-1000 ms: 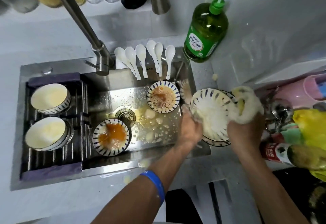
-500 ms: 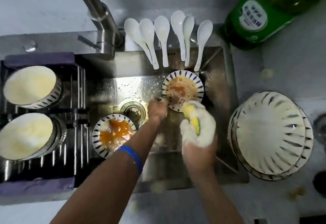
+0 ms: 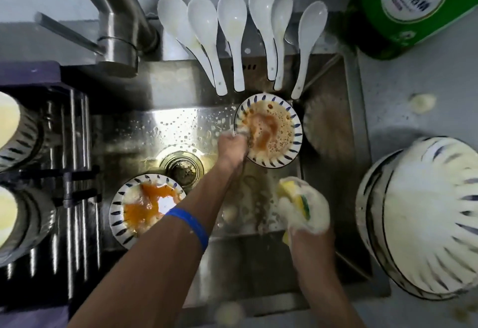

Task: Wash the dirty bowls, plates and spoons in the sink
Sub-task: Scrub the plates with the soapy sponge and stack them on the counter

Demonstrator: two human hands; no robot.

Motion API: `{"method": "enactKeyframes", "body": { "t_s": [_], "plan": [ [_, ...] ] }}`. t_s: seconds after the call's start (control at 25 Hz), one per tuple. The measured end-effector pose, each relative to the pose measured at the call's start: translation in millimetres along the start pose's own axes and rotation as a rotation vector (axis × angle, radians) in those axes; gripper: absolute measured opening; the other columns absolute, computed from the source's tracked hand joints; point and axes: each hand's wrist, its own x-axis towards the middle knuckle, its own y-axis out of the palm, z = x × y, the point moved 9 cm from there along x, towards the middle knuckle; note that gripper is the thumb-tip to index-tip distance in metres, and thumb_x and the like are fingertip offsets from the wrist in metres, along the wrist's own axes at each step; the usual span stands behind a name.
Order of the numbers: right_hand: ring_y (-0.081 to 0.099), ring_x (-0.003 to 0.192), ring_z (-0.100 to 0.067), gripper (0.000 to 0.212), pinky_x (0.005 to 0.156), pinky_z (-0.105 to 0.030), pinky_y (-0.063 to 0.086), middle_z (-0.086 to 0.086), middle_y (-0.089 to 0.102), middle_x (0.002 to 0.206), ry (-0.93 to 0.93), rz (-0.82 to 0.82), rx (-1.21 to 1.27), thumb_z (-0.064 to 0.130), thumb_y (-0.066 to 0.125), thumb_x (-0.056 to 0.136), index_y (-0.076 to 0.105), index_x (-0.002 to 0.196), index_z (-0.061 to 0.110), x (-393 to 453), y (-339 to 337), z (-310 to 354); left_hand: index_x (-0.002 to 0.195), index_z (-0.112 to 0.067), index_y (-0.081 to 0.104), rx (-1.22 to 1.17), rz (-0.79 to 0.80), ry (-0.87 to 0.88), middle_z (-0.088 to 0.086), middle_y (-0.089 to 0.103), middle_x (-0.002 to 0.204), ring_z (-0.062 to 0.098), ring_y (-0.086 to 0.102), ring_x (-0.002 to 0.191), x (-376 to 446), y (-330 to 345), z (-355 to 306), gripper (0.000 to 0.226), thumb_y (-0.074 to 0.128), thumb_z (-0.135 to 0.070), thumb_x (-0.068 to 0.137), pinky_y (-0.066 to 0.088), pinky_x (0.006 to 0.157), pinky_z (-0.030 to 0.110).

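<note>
Inside the steel sink (image 3: 333,146), my left hand (image 3: 232,144) grips the left rim of a dirty blue-striped plate (image 3: 274,131) smeared with orange-brown sauce; the plate looks tilted, with brown liquid running off it. My right hand (image 3: 307,216), covered in foam, holds a soapy yellow-green sponge (image 3: 297,198) just below that plate. A second dirty plate (image 3: 139,208) with orange sauce lies at the sink's lower left. Several white spoons (image 3: 232,38) lean over the sink's back edge. Soapy plates (image 3: 424,216) are stacked on the counter to the right.
A steel faucet (image 3: 116,25) stands at the back left. Bowls (image 3: 18,214) sit on a drying rack (image 3: 75,172) over the sink's left side. A green detergent bottle (image 3: 406,7) stands at the back right. The drain (image 3: 182,167) lies mid-sink.
The soapy plate now rests on the stack at the right. Both hands moved left into the sink; my left hand reached the far dirty plate, took its rim and tipped it.
</note>
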Motion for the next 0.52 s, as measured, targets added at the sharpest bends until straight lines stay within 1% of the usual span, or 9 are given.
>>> {"method": "enactKeyframes", "body": {
  "t_s": [0.08,0.12,0.2,0.24,0.28,0.32,0.4,0.48,0.52],
  "plan": [
    [0.062,0.097,-0.001,0.026,0.085,-0.020,0.049,0.011,0.064,0.109,0.002,0.008,0.039,0.011,0.060,0.095,0.065,0.098,0.036,-1.2,1.4,11.0,0.108,-0.006,0.059,0.239,-0.015,0.211,0.003,0.059,0.087,0.009,0.051,0.066,-34.6,-15.8,-31.6,0.015,0.049,-0.017,0.104,0.039,0.044,0.010],
    [0.061,0.095,-0.002,0.025,0.086,-0.022,0.049,0.011,0.064,0.107,0.020,0.007,0.055,0.011,0.057,0.096,0.065,0.096,0.034,-1.6,2.6,14.3,0.113,-0.006,0.057,0.370,-0.041,0.303,0.001,0.056,0.089,0.007,0.051,0.069,-54.7,-29.2,-43.9,0.017,0.046,-0.016,0.105,0.043,0.048,0.009],
    [0.060,0.086,-0.009,0.024,0.085,-0.031,0.048,0.008,0.063,0.097,0.084,0.028,0.095,0.010,0.054,0.097,0.065,0.094,0.032,-4.8,9.1,16.1,0.134,-0.001,0.049,0.586,-0.065,0.440,0.010,0.059,0.112,0.018,0.060,0.097,-91.3,-53.7,-54.6,0.035,0.045,-0.006,0.100,0.055,0.087,0.021],
    [0.060,0.086,-0.013,0.020,0.087,-0.037,0.049,0.006,0.063,0.096,0.107,0.043,0.087,0.013,0.054,0.095,0.065,0.098,0.030,-7.9,12.9,17.4,0.147,0.000,0.038,0.662,-0.042,0.433,0.017,0.053,0.134,0.026,0.055,0.119,-107.8,-62.1,-52.9,0.050,0.045,-0.002,0.097,0.045,0.107,0.028],
    [0.061,0.091,-0.018,0.020,0.089,-0.043,0.051,0.003,0.063,0.100,0.092,0.069,0.038,0.017,0.054,0.092,0.063,0.106,0.029,-13.0,17.6,21.1,0.154,-0.001,0.027,0.683,-0.045,0.407,0.018,0.041,0.149,0.027,0.045,0.132,-124.7,-72.6,-53.6,0.061,0.045,0.001,0.096,0.035,0.115,0.030],
    [0.061,0.096,-0.022,0.026,0.090,-0.047,0.052,-0.001,0.062,0.107,0.060,0.086,-0.021,0.018,0.055,0.088,0.059,0.112,0.026,-22.8,23.1,31.7,0.155,-0.001,0.022,0.638,-0.073,0.394,0.014,0.038,0.152,0.025,0.043,0.133,-142.4,-86.5,-56.9,0.065,0.045,0.004,0.095,0.035,0.113,0.027],
    [0.060,0.097,-0.026,0.032,0.082,-0.042,0.052,-0.011,0.060,0.111,-0.128,0.080,-0.117,0.012,0.056,0.080,0.055,0.112,0.018,-45.3,33.4,74.7,0.151,0.000,0.032,0.394,-0.149,0.400,0.004,0.052,0.126,0.015,0.054,0.105,-177.4,-115.8,-70.7,0.059,0.039,0.012,0.093,0.052,0.088,0.017],
    [0.059,0.103,-0.024,0.034,0.086,-0.030,0.049,-0.010,0.060,0.114,-0.399,0.111,-0.227,0.007,0.062,0.076,0.059,0.110,0.009,-68.2,50.0,135.7,0.124,-0.011,0.057,0.202,-0.188,0.448,-0.008,0.052,0.094,0.012,0.052,0.079,-222.9,-139.1,-93.2,0.044,0.034,0.013,0.094,0.051,0.057,0.017],
    [0.058,0.109,-0.023,0.036,0.090,-0.023,0.047,-0.009,0.059,0.119,-0.483,0.138,-0.267,0.006,0.064,0.077,0.062,0.113,0.008,-73.9,59.5,159.3,0.105,-0.021,0.060,0.134,-0.190,0.467,-0.007,0.054,0.088,0.017,0.054,0.079,-242.8,-147.5,-104.9,0.041,0.034,0.010,0.095,0.050,0.058,0.017]
  ]
}}
